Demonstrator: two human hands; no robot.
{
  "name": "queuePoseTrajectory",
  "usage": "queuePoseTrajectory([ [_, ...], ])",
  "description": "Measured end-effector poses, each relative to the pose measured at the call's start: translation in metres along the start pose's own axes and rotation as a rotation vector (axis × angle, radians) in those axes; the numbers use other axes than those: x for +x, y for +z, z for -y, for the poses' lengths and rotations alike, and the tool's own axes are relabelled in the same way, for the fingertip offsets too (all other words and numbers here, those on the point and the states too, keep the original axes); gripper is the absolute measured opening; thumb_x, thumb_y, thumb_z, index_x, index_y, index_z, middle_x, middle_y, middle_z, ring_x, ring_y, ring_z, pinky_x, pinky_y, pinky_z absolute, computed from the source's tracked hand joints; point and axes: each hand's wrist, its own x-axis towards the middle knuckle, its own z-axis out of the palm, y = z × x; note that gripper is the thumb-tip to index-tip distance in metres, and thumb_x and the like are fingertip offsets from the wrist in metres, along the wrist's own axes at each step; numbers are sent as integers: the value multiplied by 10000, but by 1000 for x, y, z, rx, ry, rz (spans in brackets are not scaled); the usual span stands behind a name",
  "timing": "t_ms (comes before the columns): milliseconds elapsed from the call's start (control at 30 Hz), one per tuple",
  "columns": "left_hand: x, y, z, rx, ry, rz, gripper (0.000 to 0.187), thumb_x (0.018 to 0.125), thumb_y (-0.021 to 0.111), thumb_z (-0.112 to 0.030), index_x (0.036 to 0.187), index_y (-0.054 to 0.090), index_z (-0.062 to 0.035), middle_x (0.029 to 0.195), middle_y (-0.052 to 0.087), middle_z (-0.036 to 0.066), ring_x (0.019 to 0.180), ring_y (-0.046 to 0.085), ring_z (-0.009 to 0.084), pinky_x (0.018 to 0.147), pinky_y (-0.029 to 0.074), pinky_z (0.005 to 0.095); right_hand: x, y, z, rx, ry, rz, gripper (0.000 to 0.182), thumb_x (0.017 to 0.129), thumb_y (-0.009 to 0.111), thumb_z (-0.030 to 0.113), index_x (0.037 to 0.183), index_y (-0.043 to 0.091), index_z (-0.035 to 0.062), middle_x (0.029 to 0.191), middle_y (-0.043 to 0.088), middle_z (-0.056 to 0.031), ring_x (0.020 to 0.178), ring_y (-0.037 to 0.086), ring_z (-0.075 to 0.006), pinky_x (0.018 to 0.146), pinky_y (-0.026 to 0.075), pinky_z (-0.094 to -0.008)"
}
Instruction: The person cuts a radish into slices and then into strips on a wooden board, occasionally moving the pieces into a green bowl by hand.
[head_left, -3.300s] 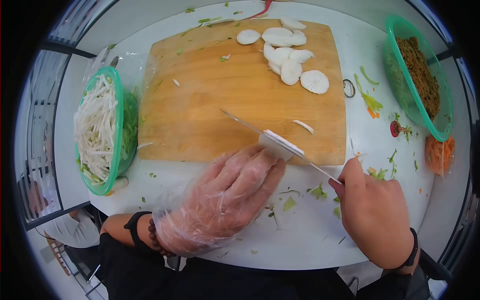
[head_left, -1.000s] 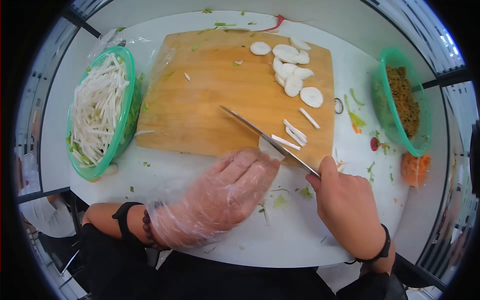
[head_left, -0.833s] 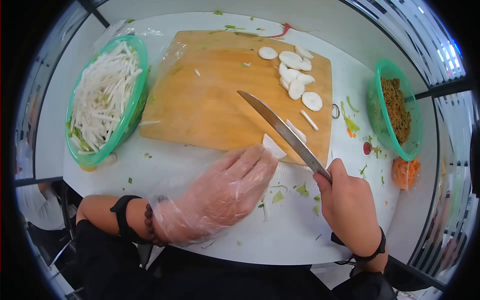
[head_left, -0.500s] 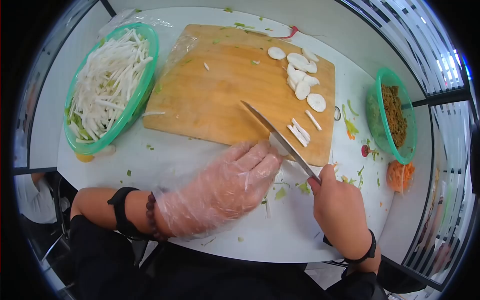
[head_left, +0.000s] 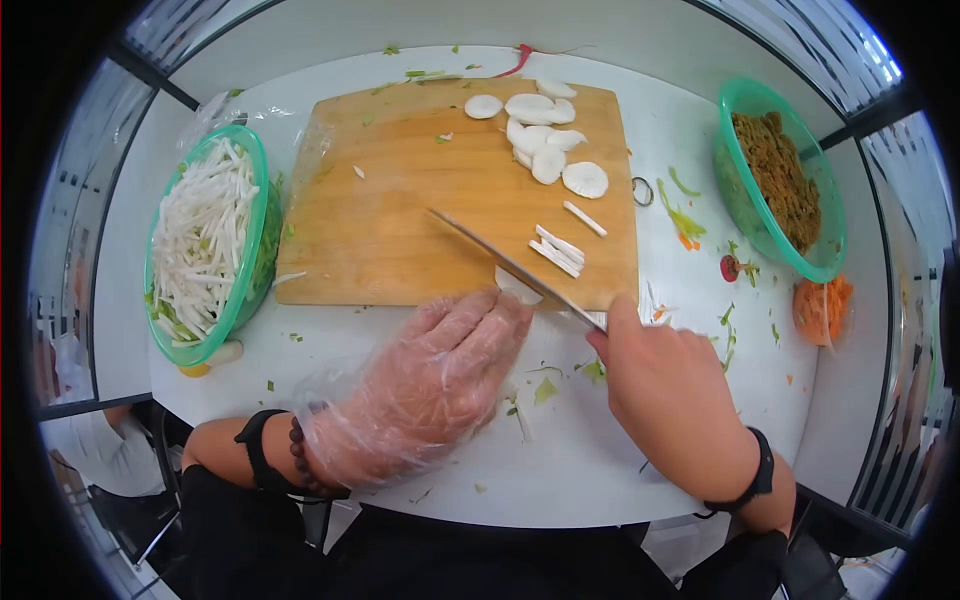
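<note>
My left hand [head_left: 430,385], in a clear plastic glove, has its fingers bent together at the near edge of the wooden cutting board [head_left: 380,230]. Its fingertips press on a white radish slice [head_left: 517,285]. My right hand [head_left: 665,390] is bare and closed round the handle of a kitchen knife [head_left: 500,257]. The blade slants across the board and rests at the slice, close to my left fingertips. Just beyond the blade lie several cut white radish strips [head_left: 558,252]. More round radish slices [head_left: 585,180] are gathered at the board's far right.
A green bowl [head_left: 262,225] heaped with white strips stands at the left. On the right are a green bowl [head_left: 730,165] of brown crumbly food and a bag of orange shreds [head_left: 822,310]. Scraps, a red radish end [head_left: 730,268] and a ring [head_left: 642,191] lie on the white table.
The whole view has shifted with my head, so the board appears further left. My left hand still presses the slice, and the knife stays beside it in my right hand.
</note>
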Motion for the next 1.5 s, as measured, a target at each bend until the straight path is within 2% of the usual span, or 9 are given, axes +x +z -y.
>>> queuePoseTrajectory([
  [67,1,-2,0,-3,-1,15,641,752,729,-150,1335,601,85,1332,558,196,1263,560,347,1031,480,445,5,7,-2,10,-6,-78,262,1022,615,210,909,480,15,562,581,-164,543,616,-395,522,478,-489],
  [533,0,4,2,-19,-5,-58,599,742,723,-98,1308,630,76,1266,573,161,1207,593,305,948,506,424,-10,-6,1,-29,-7,91,241,1025,590,213,942,492,8,565,611,-120,521,650,-340,505,504,-442],
  [633,2,0,2,-44,-14,-25,608,737,728,-96,1309,626,83,1278,571,170,1210,586,306,952,498,425,-3,7,9,-27,-15,6,277,1023,617,216,894,465,24,563,588,-150,525,607,-378,507,463,-479],
  [733,3,-3,1,-61,-27,18,613,738,734,-103,1311,625,88,1307,566,183,1223,574,315,974,489,427,4,-1,8,-101,-50,24,209,1011,594,197,937,495,28,586,630,-107,533,668,-291,506,510,-412],
  [1100,0,-1,1,-11,-30,33,669,754,755,-154,1368,600,65,1348,558,174,1245,572,320,988,483,438,-10,-9,2,37,-9,66,256,1029,594,219,920,482,16,572,610,-114,511,638,-329,502,494,-441],
  [1200,1,0,2,-11,-25,16,666,751,753,-150,1364,604,64,1334,564,171,1238,574,316,978,484,433,-9,-6,3,80,34,60,251,1001,646,167,901,465,24,545,556,-163,519,591,-391,505,457,-491],
  [1300,2,0,3,-30,-22,12,666,746,754,-144,1361,607,64,1312,570,167,1221,577,312,979,481,431,-8,-2,5,47,25,61,248,1010,632,178,906,468,24,547,567,-153,522,601,-382,511,461,-486],
  [1333,2,-1,3,-45,-25,11,665,745,754,-142,1360,607,64,1304,571,166,1205,580,309,979,479,430,-6,1,6,-30,1,87,225,1024,588,207,944,502,15,577,617,-108,540,666,-322,510,510,-424],
  [1500,6,-2,5,-40,-39,35,709,754,750,-142,1400,557,80,1332,551,181,1199,559,317,985,473,412,5,3,4,-50,-8,2,236,1026,589,213,928,507,15,583,617,-120,539,667,-326,507,515,-432],
])
